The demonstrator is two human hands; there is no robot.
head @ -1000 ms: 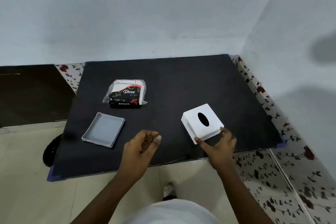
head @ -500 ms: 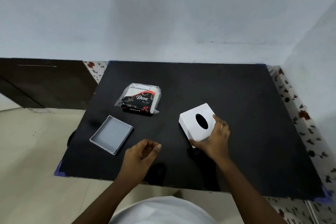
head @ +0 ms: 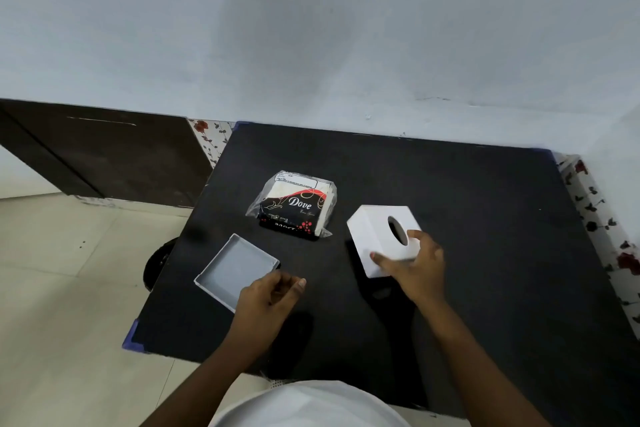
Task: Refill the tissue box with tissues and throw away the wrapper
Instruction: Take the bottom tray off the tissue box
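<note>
A white tissue box cover point(head: 375, 232) with an oval slot is tilted up off the black table point(head: 467, 218). My right hand point(head: 415, 265) grips its near right corner, thumb on the side and fingers on top. The grey box base point(head: 235, 269) lies open and empty at the left. My left hand point(head: 268, 302) hovers at its near right corner, fingers loosely curled, holding nothing. A wrapped tissue pack point(head: 296, 206), black and red in clear plastic, lies behind them.
The table stands against a pale wall point(head: 311, 28). A dark wooden panel point(head: 104, 149) is at the left, beige floor tiles point(head: 62, 288) below it. A round black object point(head: 156, 263) sticks out under the table's left edge. Floral tiles point(head: 606, 225) border the right.
The view has swung left and nearer. My right hand has closed over the white cover and tipped it up. My left hand has come nearer to the grey base.
</note>
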